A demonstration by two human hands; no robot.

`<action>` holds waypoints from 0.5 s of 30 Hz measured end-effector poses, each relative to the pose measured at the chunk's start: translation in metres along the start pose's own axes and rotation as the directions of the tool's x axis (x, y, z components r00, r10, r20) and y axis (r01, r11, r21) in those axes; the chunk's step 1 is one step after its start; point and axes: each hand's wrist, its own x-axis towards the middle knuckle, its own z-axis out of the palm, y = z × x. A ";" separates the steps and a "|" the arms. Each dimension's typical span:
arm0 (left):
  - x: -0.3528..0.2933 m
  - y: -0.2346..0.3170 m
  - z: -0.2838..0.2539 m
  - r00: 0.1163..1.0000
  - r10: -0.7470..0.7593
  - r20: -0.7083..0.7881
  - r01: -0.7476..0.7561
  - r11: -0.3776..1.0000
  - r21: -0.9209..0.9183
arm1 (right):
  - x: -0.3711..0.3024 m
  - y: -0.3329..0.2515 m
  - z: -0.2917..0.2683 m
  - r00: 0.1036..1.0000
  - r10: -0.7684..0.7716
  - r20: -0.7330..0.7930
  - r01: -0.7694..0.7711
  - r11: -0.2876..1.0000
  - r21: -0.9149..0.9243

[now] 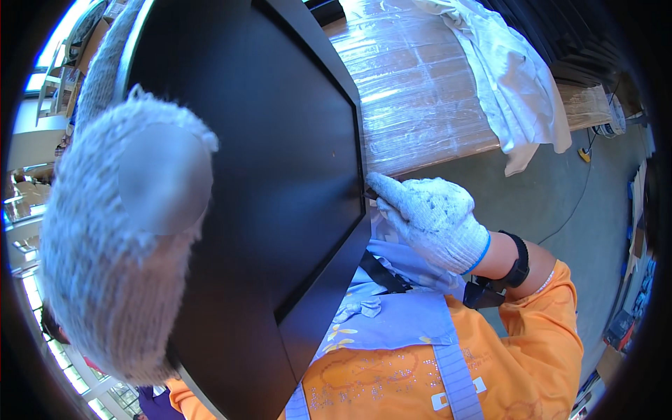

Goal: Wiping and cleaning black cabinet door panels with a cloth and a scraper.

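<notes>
A large black framed panel [280, 168] with a recessed middle stands tilted close in front of me and fills the centre. My left hand [105, 280], in a pale knit glove, looms very near at the panel's left edge. Its fingers are closed around that edge, partly hidden and blurred. At the panel's right edge is my right hand [437, 217], in a soiled white knit glove with a blue cuff. Its fingers are curled, with the index tip against the frame's edge. A small dark bit shows between index and thumb; I cannot tell what it is.
Beyond the panel, a plastic-wrapped stack [413, 91] has a white cloth [504, 77] draped over its right end. Dark panels [567, 31] stand at the far right. A cable [577, 203] runs across the grey floor [553, 182]. Shelving lines the left side.
</notes>
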 end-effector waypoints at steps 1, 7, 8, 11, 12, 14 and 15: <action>0.000 0.002 -0.003 1.000 0.003 -0.003 -0.003 1.000 0.006 | 0.000 -0.001 0.000 1.000 0.005 -0.004 -0.005 1.000 -0.008; 0.009 0.011 -0.020 0.999 0.030 -0.012 -0.029 0.997 0.071 | -0.004 -0.004 -0.002 0.999 0.025 0.028 -0.024 0.999 -0.039; 0.010 0.014 -0.026 0.999 0.035 -0.021 -0.033 0.996 0.089 | -0.004 -0.003 -0.002 0.999 0.023 0.035 -0.021 0.999 -0.046; 0.012 0.028 -0.047 0.997 0.052 -0.051 -0.043 0.985 0.166 | -0.002 -0.004 -0.006 0.999 0.030 0.042 -0.031 0.999 0.027; 0.010 0.032 -0.051 0.996 0.058 -0.061 -0.046 0.982 0.185 | -0.001 -0.004 -0.006 0.999 0.023 0.040 -0.025 0.999 0.033; 0.013 0.037 -0.067 0.995 0.066 -0.081 -0.045 0.971 0.235 | -0.002 -0.003 -0.004 0.999 0.031 0.039 -0.036 0.991 0.130; 0.015 0.039 -0.074 0.993 0.070 -0.091 -0.044 0.966 0.255 | -0.002 -0.001 -0.003 0.999 0.029 0.038 -0.034 0.991 0.132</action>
